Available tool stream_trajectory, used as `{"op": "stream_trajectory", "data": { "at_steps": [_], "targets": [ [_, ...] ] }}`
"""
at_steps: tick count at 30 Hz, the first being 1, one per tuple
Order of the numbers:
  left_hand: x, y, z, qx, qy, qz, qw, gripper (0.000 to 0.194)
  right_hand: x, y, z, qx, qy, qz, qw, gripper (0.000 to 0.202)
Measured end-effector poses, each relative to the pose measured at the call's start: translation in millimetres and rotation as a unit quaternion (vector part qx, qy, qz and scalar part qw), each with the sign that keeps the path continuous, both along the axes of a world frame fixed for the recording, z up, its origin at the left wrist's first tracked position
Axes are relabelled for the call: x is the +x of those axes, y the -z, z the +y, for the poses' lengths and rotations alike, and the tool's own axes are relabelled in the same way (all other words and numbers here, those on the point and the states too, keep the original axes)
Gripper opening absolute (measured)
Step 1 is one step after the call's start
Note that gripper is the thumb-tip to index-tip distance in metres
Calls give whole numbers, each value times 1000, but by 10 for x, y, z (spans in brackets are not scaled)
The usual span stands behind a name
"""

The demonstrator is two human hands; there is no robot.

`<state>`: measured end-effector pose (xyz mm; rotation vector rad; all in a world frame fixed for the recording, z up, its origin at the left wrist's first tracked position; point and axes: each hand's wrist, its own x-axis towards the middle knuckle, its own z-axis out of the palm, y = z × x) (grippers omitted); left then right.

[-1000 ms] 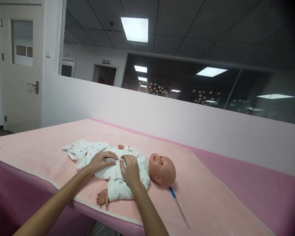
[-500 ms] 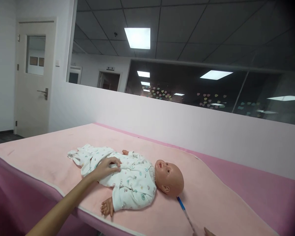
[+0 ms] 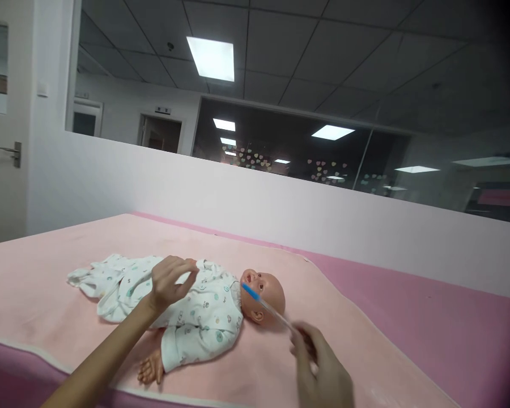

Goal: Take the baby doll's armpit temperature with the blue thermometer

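Right hand (image 3: 323,368) already pinches the thermometer (image 3: 267,309), blue tip by the baby doll (image 3: 204,317)'s neck; left hand (image 3: 170,280) hovers half-open above its chest. Placement's not done yet.

The doll (image 3: 261,292) under my left hand (image 3: 170,280) has a smooth, slightly glossy plastic head; its romper (image 3: 195,317) is soft matt printed cloth. The thin tube (image 3: 266,306) in my right hand (image 3: 323,371) looks clear plastic with a blue tip. The pink pad (image 3: 344,340) is matt, faintly fuzzy fabric
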<state>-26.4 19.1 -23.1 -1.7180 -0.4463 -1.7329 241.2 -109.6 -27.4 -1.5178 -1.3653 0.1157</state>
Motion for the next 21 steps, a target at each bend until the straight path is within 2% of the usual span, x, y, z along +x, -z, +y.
{"op": "stream_trajectory", "data": {
  "at_steps": [2, 3, 5, 7, 11, 16, 21],
  "targets": [
    [98, 20, 71, 38, -11, 62, 997, 30, -319, -283, 143, 59, -77, 8, 995, 28],
    [130, 47, 112, 38, -14, 65, 997, 36, -467, -377, 238, 63, -119, 5, 991, 27],
    [154, 125, 196, 5, -23, 43, 999, 43, -703, -457, 449, 51, -187, 0, 981, 24],
    [133, 213, 266, -66, -39, 10, 997, 46, -848, -413, 665, 56, -228, 2, 972, 22],
    [56, 333, 334, -191, -44, -78, 977, 36, -958, -146, 1044, 118, -244, 31, 962, 24],
    [47, 373, 336, -196, -20, -81, 977, 25, -969, 114, 1260, 178, -206, 45, 961, 26],
    [61, 393, 319, -203, -7, -52, 978, 20, -942, 126, 1228, 227, -161, 44, 959, 25]
  ]
}}
